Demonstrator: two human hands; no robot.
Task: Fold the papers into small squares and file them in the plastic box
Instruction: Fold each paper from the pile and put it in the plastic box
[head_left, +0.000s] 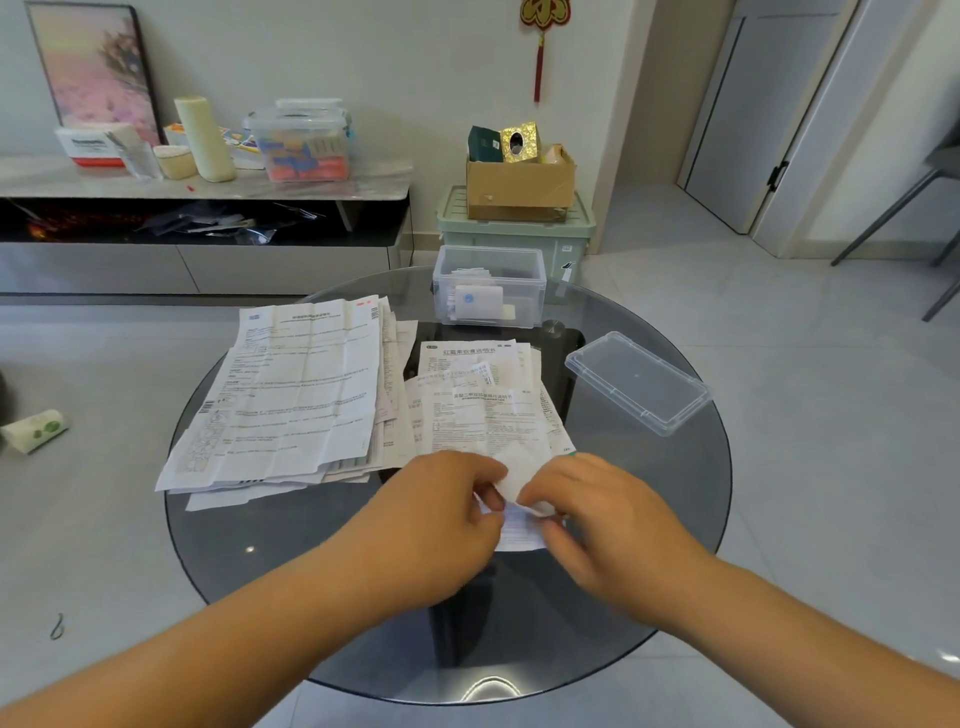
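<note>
A small partly folded printed paper (519, 527) is held over the near part of the round glass table (291, 561). My left hand (441, 499) pinches its left edge and my right hand (592, 514) pinches its right edge, fingers curled on it. Behind them lies a small pile of unfolded leaflets (483, 410). A bigger stack of large printed sheets (296, 395) covers the table's left side. The clear plastic box (488, 286) stands open at the far edge with folded papers inside. Its clear lid (639, 384) lies upside down at the right.
Behind the table a green storage bin (571, 244) carries a cardboard box (519, 182). A low cabinet (208, 228) with containers runs along the left wall. A tissue pack (36, 428) lies on the floor at left. Chair legs (883, 218) stand far right.
</note>
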